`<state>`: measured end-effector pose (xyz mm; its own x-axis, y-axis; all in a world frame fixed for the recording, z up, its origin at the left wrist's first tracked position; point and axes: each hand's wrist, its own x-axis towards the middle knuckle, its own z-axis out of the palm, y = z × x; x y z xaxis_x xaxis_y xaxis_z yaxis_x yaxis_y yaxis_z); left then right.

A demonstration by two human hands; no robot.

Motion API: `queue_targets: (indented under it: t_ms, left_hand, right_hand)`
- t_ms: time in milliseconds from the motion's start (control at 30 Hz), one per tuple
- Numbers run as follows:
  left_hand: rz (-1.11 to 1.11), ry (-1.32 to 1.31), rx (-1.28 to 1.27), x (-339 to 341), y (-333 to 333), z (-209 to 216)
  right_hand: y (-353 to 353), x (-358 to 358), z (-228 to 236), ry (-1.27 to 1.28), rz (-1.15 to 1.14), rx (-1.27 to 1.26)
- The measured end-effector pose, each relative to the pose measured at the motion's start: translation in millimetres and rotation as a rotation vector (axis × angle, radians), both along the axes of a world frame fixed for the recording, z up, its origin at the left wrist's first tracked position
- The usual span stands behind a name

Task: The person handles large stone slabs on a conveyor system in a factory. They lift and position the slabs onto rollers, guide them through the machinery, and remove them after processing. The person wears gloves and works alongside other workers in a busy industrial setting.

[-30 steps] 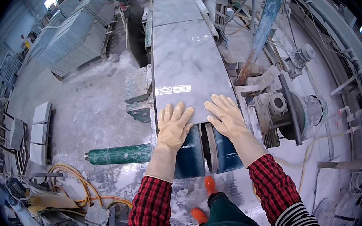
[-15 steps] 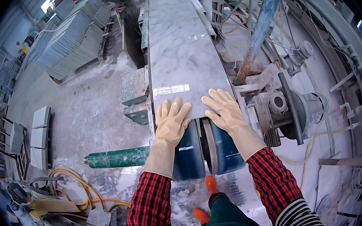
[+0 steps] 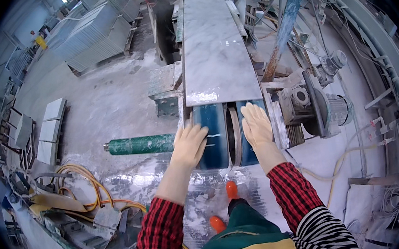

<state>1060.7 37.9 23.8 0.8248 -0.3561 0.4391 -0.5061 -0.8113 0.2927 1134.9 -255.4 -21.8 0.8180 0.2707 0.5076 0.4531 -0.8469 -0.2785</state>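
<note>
Boots: below us, two orange boots (image 3: 231,189) stand on the wet, whitish floor (image 3: 201,205).
Sleeves: we wear red-and-black checked sleeves (image 3: 164,222), black-and-white stripes showing higher up our arms.
Hose: to our lower left, a yellow-orange hose (image 3: 95,185) lies in loops.
Left hand (image 3: 191,145): gloved in cream and empty, it lies over the left side of the blue belts (image 3: 214,142), fingers close together and slightly bent; whether it touches them, we cannot tell.
Right hand (image 3: 258,125): gloved alike and empty, over the right-hand belt, fingers straight and nearly pressed together, pointing away from us.
Green cylinder (image 3: 140,145): it reaches out leftward beside our left hand.
Motor (image 3: 340,108): grey, to the right of the belts.
Marble slab (image 3: 217,63): white with grey veins, glossy, lying flat beyond the belts; our right fingertips come up close to its near edge, contact unclear, while our left hand is apart from it.
Stacked slabs (image 3: 96,42): farther left, leaning in a row.
Person (image 3: 40,40): small, in yellow, at the far left.
</note>
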Motion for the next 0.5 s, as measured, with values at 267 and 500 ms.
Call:
queue_targets:
  t_ms: [267,500]
  left_hand:
    - [0.642,0.333,0.291,-381.9,180.5,5.7]
    - [1.277,0.189,0.189,-704.5,228.0,-41.0]
  right_hand:
    - [-55.3,-154.3,-27.8,0.055,0.038,0.011]
    - [-89.0,-274.8,-105.1,0.681,-0.389,0.026]
